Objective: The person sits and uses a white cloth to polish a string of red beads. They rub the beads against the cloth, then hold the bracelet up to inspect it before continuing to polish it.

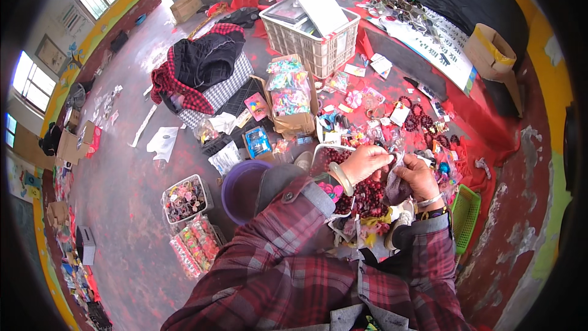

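My left hand (367, 162), with a pale bangle on the wrist, is closed in a pinch at the upper edge of a small greyish-purple cloth piece (398, 189), perhaps a pouch. My right hand (420, 176) grips the same cloth from the other side, its fingers bent around it. A bracelet and a dark band circle that wrist. The cloth hangs down between both hands; whether anything is inside is hidden. Right below them, dark red bead strings (368, 201) fill a white basket (318, 158). Yellow and pink trinkets (375, 228) lie at its near side, close to my shoe (399, 224).
A green basket (465, 219) stands at the right. To the left are a purple bucket (237, 185) and a basket of hair ornaments (185, 200). Ahead are a carton of bagged trinkets (293, 124), a large crate (309, 49) and red bead bracelets (416, 119) on red cloth.
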{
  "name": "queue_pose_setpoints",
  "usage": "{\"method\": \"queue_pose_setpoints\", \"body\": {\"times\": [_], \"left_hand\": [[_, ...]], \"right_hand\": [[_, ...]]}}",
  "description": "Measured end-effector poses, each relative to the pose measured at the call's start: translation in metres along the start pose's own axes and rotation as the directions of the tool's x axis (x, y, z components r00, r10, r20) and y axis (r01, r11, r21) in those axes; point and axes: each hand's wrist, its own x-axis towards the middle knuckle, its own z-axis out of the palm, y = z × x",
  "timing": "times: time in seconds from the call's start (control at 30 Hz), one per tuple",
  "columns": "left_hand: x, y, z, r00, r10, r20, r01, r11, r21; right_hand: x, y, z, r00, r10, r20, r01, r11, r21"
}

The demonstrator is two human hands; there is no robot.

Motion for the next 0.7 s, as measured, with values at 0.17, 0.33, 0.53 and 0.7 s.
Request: {"method": "queue_pose_setpoints", "body": {"times": [0.17,0.33,0.53,0.7], "left_hand": [[-0.001,0.007,0.002,1.0,-0.015,0.006,0.015,1.0,0.018],[0.001,0.006,-0.003,0.995,0.025,0.098,-0.042,0.983,0.177],[0.0,0.01,-0.005,0.993,-0.042,0.108,0.011,0.962,0.272],[0.004,0.001,-0.01,0.995,0.009,0.097,-0.026,0.983,0.183]], "right_hand": [[0.0,0.002,-0.001,0.999,0.034,-0.029,-0.034,0.999,0.03],[0.0,0.0,0.001,0.999,0.031,-0.03,-0.03,0.999,0.032],[0.0,0.004,-0.006,0.999,0.044,-0.003,-0.044,0.996,-0.072],[-0.005,-0.01,0.006,1.0,-0.006,-0.004,0.006,0.996,0.093]]}}
